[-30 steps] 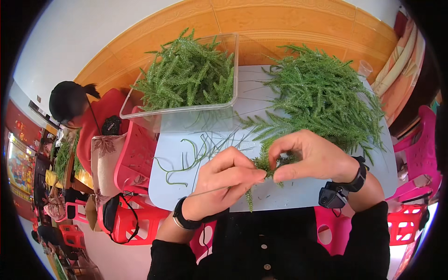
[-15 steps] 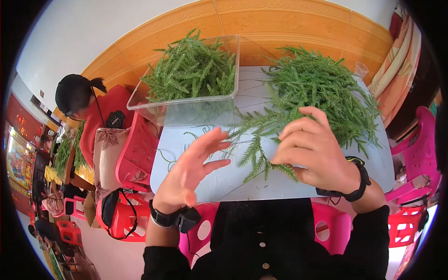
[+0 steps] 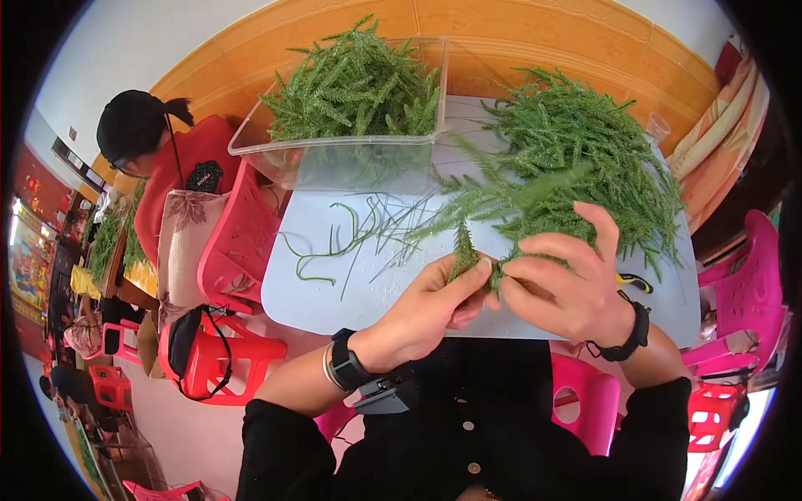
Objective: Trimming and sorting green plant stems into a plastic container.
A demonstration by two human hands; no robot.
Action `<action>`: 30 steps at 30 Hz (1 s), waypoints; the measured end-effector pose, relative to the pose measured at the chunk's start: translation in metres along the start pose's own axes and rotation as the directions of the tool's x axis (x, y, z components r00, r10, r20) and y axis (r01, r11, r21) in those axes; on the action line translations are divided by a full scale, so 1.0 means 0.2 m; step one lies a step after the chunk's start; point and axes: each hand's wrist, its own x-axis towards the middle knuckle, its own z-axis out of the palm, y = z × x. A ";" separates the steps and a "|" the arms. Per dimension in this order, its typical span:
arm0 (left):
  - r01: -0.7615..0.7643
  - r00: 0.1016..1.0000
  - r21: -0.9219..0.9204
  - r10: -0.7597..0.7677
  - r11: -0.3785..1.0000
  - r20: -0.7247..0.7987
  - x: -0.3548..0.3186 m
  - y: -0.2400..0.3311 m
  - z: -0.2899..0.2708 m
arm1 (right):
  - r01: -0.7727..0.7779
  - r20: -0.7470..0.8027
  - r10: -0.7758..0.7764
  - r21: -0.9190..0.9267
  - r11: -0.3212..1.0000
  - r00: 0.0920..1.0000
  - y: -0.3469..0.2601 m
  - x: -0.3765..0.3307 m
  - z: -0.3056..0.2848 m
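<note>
Over the table's near edge, my left hand (image 3: pixel 434 309) is closed, its thumb and fingers pinching a green, needle-leaved sprig (image 3: pixel 463 250). Close beside it on the right, my right hand (image 3: pixel 572 284) has its thumb and forefinger together on the same greenery, other fingers lifted and curled. The exact spot where the right fingertips grip is partly hidden. Blurred feathery fronds (image 3: pixel 510 196) stretch beyond the hands toward a large heap of green sprigs (image 3: pixel 576 150) on the right. Loose thin stems (image 3: pixel 380 230) lie on the pale table (image 3: pixel 309 305) to the left.
A clear plastic bin (image 3: pixel 334 154) piled with sprigs stands at the table's far left. A yellow-and-black handled tool (image 3: pixel 637 284) lies by my right wrist. Pink chairs (image 3: pixel 739 292) and a red stool (image 3: pixel 225 359) flank the table. A person in red (image 3: pixel 180 154) sits at left.
My left hand has moved right and closed on the sprig; before, it was open and empty. Both hands are now together. The view has shifted, showing more loose stems.
</note>
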 end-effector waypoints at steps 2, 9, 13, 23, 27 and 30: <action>0.028 0.997 -0.087 -0.033 0.996 -0.064 0.00 -0.01 0.00 | 0.012 -0.030 -0.012 -0.023 1.000 0.999 0.00 -0.02 0.00; -0.060 0.991 -0.019 0.058 0.998 -0.122 0.01 -0.03 -0.01 | -0.013 -0.029 0.012 -0.020 1.000 1.000 -0.02 -0.06 0.02; -0.086 0.981 -0.001 0.085 0.996 -0.177 0.03 -0.05 0.00 | -0.037 0.043 0.035 0.039 0.999 0.998 -0.02 -0.08 0.02; -0.241 0.928 0.306 0.312 0.921 -0.206 0.06 -0.07 -0.09 | -0.653 0.652 0.533 -0.076 0.754 0.539 0.14 -0.36 -0.32; -0.253 0.890 0.413 0.377 0.875 -0.254 0.07 -0.06 -0.10 | -0.624 0.493 0.712 -0.365 0.691 0.501 0.16 -0.63 -0.40; -0.260 0.890 0.418 0.384 0.870 -0.246 0.07 -0.05 -0.10 | -0.770 0.511 0.738 -0.209 0.603 0.440 0.16 -0.73 -0.39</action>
